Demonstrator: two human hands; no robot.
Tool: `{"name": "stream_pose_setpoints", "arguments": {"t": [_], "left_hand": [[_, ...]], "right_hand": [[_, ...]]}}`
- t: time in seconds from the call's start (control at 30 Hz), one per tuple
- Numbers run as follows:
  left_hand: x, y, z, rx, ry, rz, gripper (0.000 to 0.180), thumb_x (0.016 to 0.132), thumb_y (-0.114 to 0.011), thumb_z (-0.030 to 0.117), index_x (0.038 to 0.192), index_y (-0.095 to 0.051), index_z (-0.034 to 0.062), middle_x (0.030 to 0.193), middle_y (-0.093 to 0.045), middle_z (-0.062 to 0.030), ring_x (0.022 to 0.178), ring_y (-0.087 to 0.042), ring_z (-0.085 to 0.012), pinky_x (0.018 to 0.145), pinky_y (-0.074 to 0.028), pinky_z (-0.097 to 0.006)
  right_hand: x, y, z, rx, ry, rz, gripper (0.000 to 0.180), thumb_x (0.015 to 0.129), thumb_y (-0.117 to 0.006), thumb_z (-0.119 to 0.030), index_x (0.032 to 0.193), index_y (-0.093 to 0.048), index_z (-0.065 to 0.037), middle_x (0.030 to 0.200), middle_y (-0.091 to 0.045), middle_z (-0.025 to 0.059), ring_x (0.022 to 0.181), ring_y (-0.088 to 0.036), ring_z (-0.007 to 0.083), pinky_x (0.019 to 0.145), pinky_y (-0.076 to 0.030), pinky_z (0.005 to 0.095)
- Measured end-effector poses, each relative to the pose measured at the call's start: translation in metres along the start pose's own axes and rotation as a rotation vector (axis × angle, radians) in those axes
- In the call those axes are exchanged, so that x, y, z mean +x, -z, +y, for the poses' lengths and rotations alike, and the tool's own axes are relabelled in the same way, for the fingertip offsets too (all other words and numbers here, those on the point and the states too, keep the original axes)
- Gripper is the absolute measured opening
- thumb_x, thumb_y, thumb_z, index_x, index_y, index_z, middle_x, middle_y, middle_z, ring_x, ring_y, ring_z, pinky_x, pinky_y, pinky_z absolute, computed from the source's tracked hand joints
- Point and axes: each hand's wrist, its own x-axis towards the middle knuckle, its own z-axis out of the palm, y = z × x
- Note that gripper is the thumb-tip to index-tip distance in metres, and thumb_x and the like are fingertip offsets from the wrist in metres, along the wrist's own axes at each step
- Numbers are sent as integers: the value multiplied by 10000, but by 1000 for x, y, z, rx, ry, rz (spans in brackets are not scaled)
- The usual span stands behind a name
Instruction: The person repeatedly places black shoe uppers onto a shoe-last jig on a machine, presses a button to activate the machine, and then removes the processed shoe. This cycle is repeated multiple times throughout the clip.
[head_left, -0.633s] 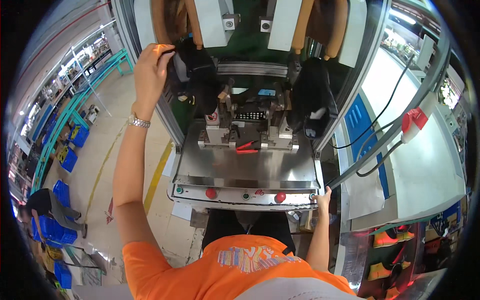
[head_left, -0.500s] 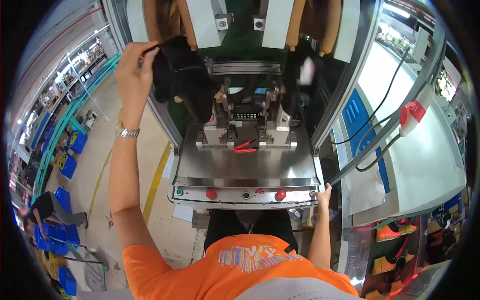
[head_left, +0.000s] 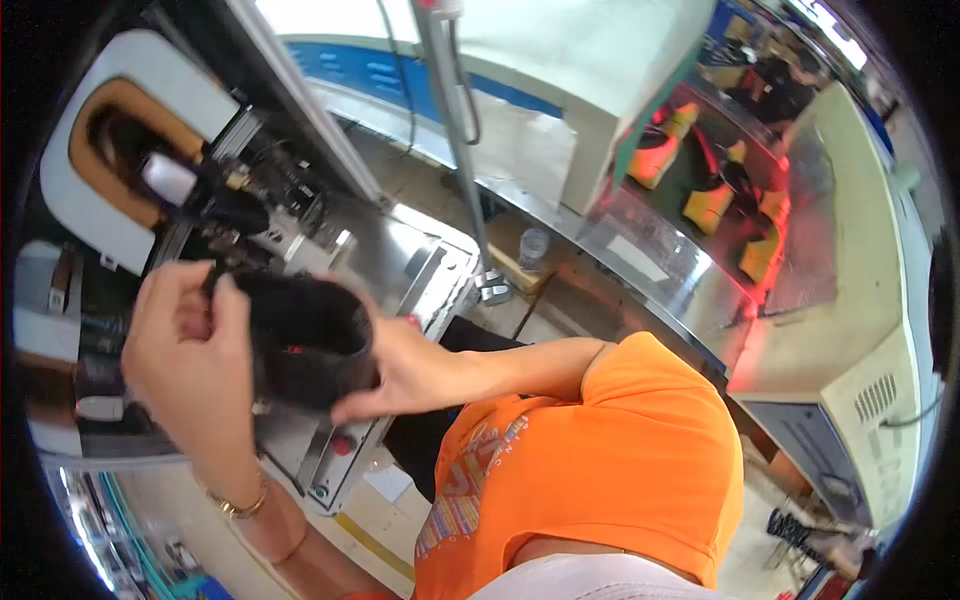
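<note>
We hold a black shoe upper (head_left: pixel 305 340) in both hands above the steel worktop (head_left: pixel 400 265) of a press machine, the left hand (head_left: pixel 185 350) pinching its edge between thumb and fingers, the right hand (head_left: pixel 395 365) cupped under its other side. Behind it, a second black upper (head_left: pixel 215 205) sits on the machine beside a white, brown-ringed pad (head_left: pixel 95 150), and a red button (head_left: pixel 343 443) shows on the machine's front edge below our hands. To our right, orange shoes (head_left: pixel 715 205) lie on a shiny conveyor (head_left: pixel 640 250).
</note>
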Motion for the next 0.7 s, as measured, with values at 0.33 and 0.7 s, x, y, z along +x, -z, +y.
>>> {"name": "stream_pose_setpoints", "arguments": {"t": [0.33,0.7], "left_hand": [[15,-65,71,-643,-454,-132,374,685,-646,21,1051,-572,12,934,-588,-99,816,-548,-181,745,-437,-283],[-47,-169,25,-630,1,-532,286,773,-579,15,1058,-561,10,875,-581,-84,764,-549,-160,718,-434,-270]], "right_hand": [[-86,186,-43,-49,-68,1197,641,630,-693,-89,1195,-401,-13,1084,-523,86,986,-518,219,871,-416,339],[-201,559,116,-80,-500,1778,489,631,-770,-168,1028,-547,11,965,-587,83,840,-562,196,734,-456,340]]}}
